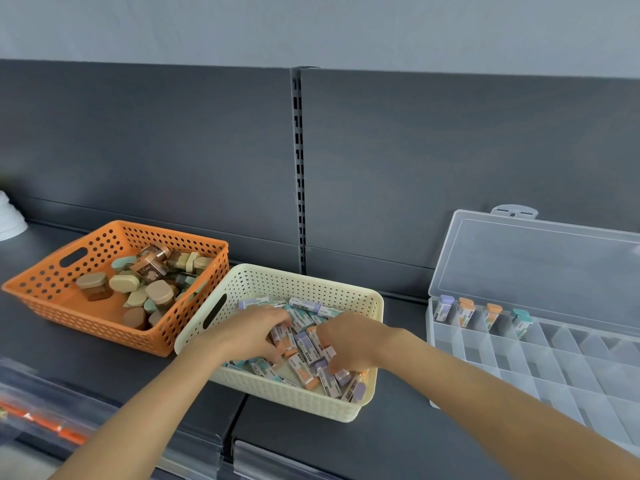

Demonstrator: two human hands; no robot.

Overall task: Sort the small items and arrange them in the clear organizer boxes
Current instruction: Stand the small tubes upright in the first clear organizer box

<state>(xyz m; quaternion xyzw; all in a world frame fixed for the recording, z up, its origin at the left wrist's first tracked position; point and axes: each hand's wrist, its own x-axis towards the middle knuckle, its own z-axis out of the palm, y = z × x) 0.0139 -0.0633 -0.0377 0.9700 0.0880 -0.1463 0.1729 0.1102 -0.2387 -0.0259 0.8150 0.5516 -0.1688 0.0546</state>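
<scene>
A cream basket [298, 277] in the middle of the shelf holds several small sleeved erasers [306, 370] with purple, orange and teal ends. Both my hands are down inside it. My left hand [251, 336] curls its fingers and thumb around an orange-ended eraser [283, 342]. My right hand [349, 342] bends over the pile and its fingertips pinch a purple-ended eraser [341, 374]. The clear organizer box [540, 368] lies open on the right. In its back row stand a purple eraser [443, 308], two orange ones [464, 312] and a teal one [521, 323], each in its own compartment.
An orange basket [45, 271] at the left holds several small jars and oval cases. The organizer's lid [540, 261] leans against the dark back panel. A white object [8, 216] sits at the far left. Clear shelf-edge strips run along the front.
</scene>
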